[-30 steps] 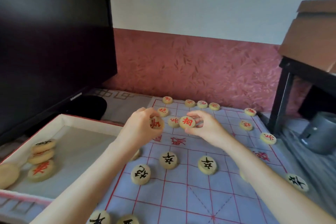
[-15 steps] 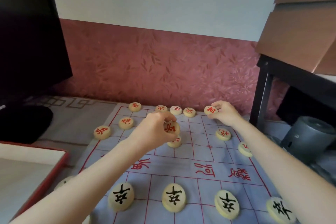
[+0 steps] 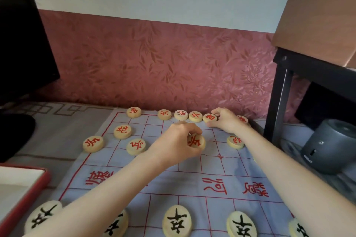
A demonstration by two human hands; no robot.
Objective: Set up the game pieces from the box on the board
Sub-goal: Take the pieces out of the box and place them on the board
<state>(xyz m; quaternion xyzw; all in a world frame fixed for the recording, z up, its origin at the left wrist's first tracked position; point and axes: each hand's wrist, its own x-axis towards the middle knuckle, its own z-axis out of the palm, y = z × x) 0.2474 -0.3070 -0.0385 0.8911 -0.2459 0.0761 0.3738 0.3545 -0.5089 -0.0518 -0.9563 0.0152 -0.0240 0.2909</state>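
Below a red leaf-patterned wall, the blue cloth board lies with the red-rimmed box at its left. The left hand pinches a red soldier piece over the board's far half. The right hand grasps a back-row piece on the far edge.

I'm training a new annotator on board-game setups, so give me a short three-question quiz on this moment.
1. True or false: the left hand holds a black-marked piece.
2. The right hand pinches a second piece. In which part of the board? A far row; B middle band; C near row.
3. Fill in: the near-row pieces carry ___ characters.
Key: 1 false, it grips a red-marked piece. 2 A. 3 black.
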